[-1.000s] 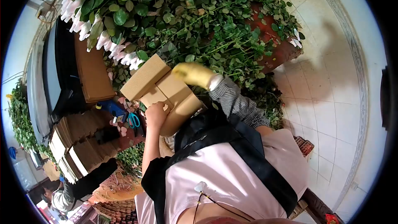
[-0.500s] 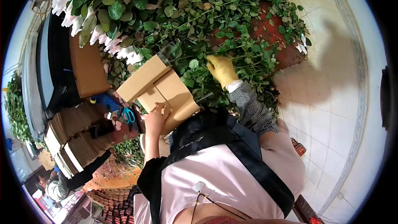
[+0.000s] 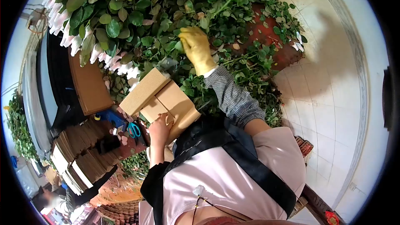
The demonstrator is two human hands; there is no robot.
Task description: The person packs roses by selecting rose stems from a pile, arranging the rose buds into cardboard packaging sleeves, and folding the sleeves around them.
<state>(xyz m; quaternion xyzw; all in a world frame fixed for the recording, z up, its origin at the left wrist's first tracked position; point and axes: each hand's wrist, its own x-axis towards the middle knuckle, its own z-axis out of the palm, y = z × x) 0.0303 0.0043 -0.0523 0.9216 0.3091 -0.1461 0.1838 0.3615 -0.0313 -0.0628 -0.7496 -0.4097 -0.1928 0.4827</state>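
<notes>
A great big heap of leafy stems (image 3: 137, 18) fills the top of the view. It covers much of the red table (image 3: 285, 56), within reach of the person's arm. The pale wrapped flower heads (image 3: 64, 29) poke out in a row on the left, all on one side, maybe so they don't get squashed under the leaves. Lower on the left there is a pile of brown cardboard (image 3: 75, 150), probably put near so a piece is easy to get.

The folded cardboard (image 3: 166, 100) is right in front of the person's tummy, at the near edge of the heap. It lies tilted, with a ribbed strip along its far end. That close spot looks handy for both hands.

The right hand (image 3: 196, 49) wears a yellow glove, perhaps because stems can scratch. It is over the leaves, its fingers curled. A blurry green stem is just past it, but I can't tell if the hand has hold of it.

The bare left hand (image 3: 160, 129) rests on the folded cardboard with bent fingers, seemingly to keep it steady. I can't tell if it is pinching. Little blue scissors (image 3: 134, 133) lie just beside that hand.
</notes>
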